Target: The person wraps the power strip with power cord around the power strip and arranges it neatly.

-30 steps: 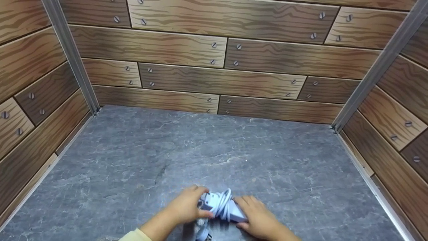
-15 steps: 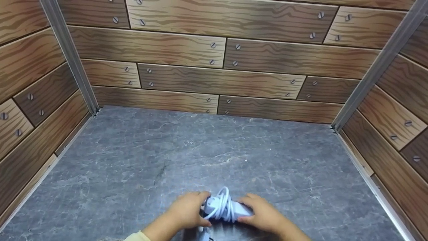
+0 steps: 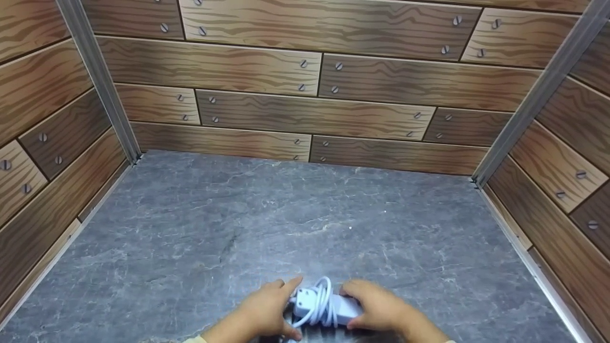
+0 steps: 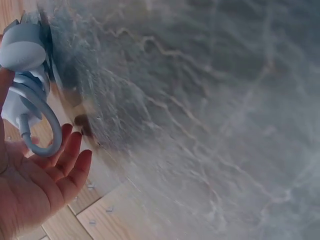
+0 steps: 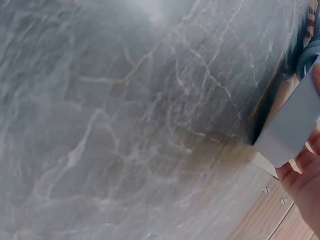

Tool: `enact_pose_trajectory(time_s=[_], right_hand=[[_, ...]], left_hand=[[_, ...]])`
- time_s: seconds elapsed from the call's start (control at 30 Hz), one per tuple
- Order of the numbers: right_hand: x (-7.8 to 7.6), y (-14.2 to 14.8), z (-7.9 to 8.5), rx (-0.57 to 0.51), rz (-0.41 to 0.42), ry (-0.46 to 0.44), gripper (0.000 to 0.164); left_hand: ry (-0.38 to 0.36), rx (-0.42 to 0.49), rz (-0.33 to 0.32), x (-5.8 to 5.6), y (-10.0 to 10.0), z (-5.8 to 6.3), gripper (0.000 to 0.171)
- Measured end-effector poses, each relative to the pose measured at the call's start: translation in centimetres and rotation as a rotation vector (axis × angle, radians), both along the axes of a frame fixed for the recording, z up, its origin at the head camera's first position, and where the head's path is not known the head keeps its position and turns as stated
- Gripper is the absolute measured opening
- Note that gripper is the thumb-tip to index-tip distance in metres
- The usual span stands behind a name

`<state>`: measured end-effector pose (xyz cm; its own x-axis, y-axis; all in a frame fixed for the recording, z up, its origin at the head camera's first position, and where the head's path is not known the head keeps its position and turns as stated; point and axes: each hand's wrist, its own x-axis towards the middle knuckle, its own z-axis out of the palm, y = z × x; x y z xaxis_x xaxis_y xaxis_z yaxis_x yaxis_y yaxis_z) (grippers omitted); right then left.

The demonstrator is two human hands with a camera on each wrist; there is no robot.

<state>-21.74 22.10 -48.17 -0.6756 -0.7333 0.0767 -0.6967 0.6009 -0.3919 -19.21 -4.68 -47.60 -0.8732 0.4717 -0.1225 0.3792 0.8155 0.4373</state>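
Note:
A white power strip (image 3: 349, 310) lies at the front of the table with its cord (image 3: 322, 305) wound round the middle. My right hand (image 3: 381, 306) grips its right end, thumb in front and fingers behind. In the right wrist view the strip's plain end (image 5: 290, 125) sits in that hand. My left hand (image 3: 264, 308) is spread at the strip's left end, fingers and thumb apart. The left wrist view shows the plug (image 4: 22, 50) with its prongs up, and a cord loop (image 4: 49, 125) hanging by the loosely bent left fingers (image 4: 75, 177).
The grey marbled tabletop (image 3: 286, 214) stretches away to a wood-plank-patterned back wall (image 3: 305, 71). Similar panels stand at left and right, with metal corner posts (image 3: 102, 85) between them.
The power strip has turned more level and shifted slightly right and nearer. My left hand has loosened from its left end and spread its fingers; my right hand has moved right with its end.

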Motion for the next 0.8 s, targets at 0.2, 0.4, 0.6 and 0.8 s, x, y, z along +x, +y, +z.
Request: enact_pose_trajectory(time_s=[0.2,0.4,0.6,0.8], right_hand=[[0.2,0.0,0.4,0.061,-0.023,0.019,0.043],[0.3,-0.7,0.6,0.090,-0.105,0.043,0.043],[0.2,-2.1,0.6,0.153,-0.201,0.111,0.043],[-0.2,-3.2,0.2,0.193,-0.276,0.182,0.044]], left_hand=[[-0.042,0.010,-0.029,-0.3,0.1,0.1,0.094],[-0.022,0.054,-0.040,-0.9,0.0,0.2,0.099],[0.098,0.021,-0.020,-1.4,0.0,0.3,0.088],[0.234,-0.078,0.022,-2.4,0.1,-0.1,0.072]])
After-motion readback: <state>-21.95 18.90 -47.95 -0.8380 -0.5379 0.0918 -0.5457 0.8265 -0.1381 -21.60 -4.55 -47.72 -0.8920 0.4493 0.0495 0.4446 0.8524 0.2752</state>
